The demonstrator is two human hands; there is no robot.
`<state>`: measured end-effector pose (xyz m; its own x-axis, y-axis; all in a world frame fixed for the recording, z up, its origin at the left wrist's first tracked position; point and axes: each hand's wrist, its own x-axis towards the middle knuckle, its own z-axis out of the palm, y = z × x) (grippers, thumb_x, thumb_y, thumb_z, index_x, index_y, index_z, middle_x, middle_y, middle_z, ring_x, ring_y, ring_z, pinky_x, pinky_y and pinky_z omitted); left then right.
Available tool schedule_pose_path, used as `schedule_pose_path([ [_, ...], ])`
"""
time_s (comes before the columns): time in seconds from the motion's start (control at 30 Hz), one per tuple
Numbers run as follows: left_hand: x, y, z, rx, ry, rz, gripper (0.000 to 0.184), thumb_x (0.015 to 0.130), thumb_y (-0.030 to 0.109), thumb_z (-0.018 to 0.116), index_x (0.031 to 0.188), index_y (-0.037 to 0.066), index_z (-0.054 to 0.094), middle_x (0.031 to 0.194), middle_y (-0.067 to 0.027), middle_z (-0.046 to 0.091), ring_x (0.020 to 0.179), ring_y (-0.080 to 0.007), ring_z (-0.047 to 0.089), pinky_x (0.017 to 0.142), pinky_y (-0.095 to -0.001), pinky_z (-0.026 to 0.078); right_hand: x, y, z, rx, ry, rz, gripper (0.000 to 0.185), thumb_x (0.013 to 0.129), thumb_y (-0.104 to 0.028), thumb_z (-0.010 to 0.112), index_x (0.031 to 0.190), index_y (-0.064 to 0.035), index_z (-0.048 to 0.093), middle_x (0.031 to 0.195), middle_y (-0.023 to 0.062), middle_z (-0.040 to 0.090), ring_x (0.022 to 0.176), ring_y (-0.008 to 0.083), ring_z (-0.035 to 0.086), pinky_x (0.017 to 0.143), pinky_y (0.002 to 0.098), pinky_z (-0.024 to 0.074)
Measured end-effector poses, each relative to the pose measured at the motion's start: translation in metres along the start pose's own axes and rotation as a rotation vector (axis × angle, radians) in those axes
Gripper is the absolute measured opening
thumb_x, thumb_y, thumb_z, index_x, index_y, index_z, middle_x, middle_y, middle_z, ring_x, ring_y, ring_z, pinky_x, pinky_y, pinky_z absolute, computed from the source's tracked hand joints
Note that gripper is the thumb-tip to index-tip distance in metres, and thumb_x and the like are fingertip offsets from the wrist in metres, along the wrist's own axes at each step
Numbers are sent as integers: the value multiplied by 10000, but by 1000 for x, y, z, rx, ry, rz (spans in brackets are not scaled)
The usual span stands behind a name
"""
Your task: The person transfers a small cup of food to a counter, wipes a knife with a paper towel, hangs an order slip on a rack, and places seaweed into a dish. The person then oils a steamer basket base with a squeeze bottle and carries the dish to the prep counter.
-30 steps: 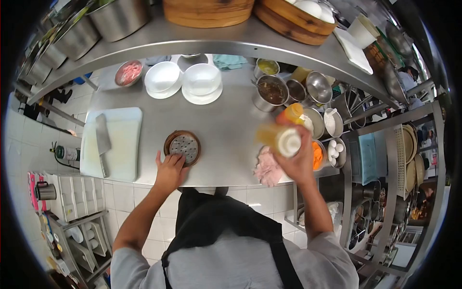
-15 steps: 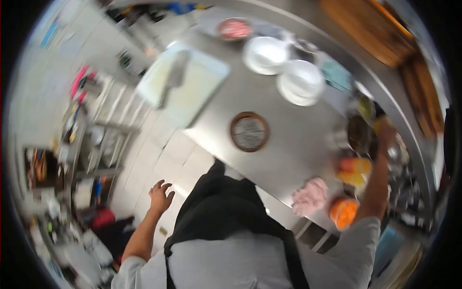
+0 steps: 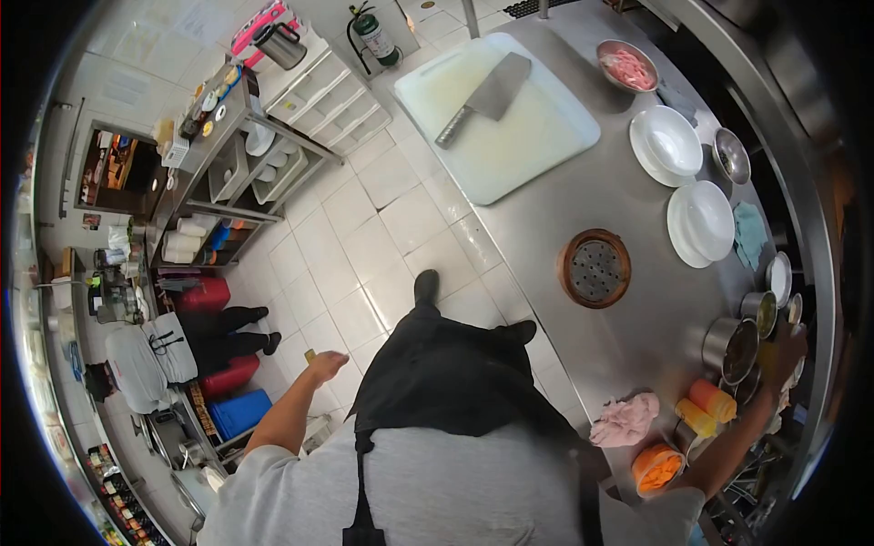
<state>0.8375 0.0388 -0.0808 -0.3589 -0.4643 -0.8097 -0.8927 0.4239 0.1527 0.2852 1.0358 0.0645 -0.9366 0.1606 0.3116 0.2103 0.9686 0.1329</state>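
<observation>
My left hand (image 3: 328, 366) hangs over the tiled floor, away from the table, with its fingers curled together and nothing visible in them. At the table's right end, my right hand (image 3: 785, 353) is in shadow among metal pots, beside the pot of dark liquid (image 3: 731, 349); its fingers are too dark to read. Nearer me are a squeeze bottle with orange contents (image 3: 715, 400), a yellow one (image 3: 696, 417), a pink cloth (image 3: 625, 419) and a tub of orange food (image 3: 657, 468). A round steamer with a perforated base (image 3: 594, 268) sits mid-table.
A cleaver (image 3: 496, 87) lies on the white cutting board (image 3: 546, 136). Beyond stand a bowl of pink meat (image 3: 628, 68), stacked white bowls (image 3: 701, 221) and a teal cloth (image 3: 749, 235). Another person (image 3: 150, 355) is at the far left, near a shelf unit.
The view has swung left. My left hand has left the steamer and its fingers have closed. My right hand has moved from near the pink cloth to the pots at the back.
</observation>
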Motion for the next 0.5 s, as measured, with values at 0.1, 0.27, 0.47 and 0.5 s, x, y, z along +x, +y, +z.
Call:
schedule_pose_path([
  [0.1, 27, 44, -16, -90, -21, 88, 531, 987, 434, 640, 1254, -19, 720, 1227, -212, 743, 1190, -340, 685, 1033, -402, 523, -5, -123, -35, 124, -179, -81, 684, 949, -457, 717, 1436, 1, 570, 1447, 276, 561, 1303, 450, 559, 1086, 500, 461],
  [0.27, 111, 46, -49, -320, 24, 219, 492, 1000, 401, 649, 1241, -22, 725, 1204, -202, 752, 1169, -307, 696, 1015, -390, 533, -88, -341, -126, 354, -439, -208, 725, 937, -363, 764, 1536, -64, 487, 1480, 164, 545, 1206, 325, 615, 1031, 415, 510],
  [0.47, 209, 17, -81, -581, 55, 188, 447, 1021, 322, 642, 1279, -37, 702, 1250, -167, 734, 1178, -256, 664, 1042, -354, 497, -161, -515, -217, 635, -1073, -343, 611, 916, -377, 789, 1409, -60, 615, 1344, 165, 647, 1010, 273, 711, 939, 390, 552],
  [0.5, 215, 11, -89, -594, 80, 189, 444, 1023, 319, 638, 1278, -40, 701, 1260, -167, 727, 1184, -257, 657, 1046, -353, 491, -169, -534, -220, 614, -1067, -310, 606, 920, -391, 781, 1400, -58, 622, 1336, 173, 651, 1017, 281, 709, 942, 390, 550],
])
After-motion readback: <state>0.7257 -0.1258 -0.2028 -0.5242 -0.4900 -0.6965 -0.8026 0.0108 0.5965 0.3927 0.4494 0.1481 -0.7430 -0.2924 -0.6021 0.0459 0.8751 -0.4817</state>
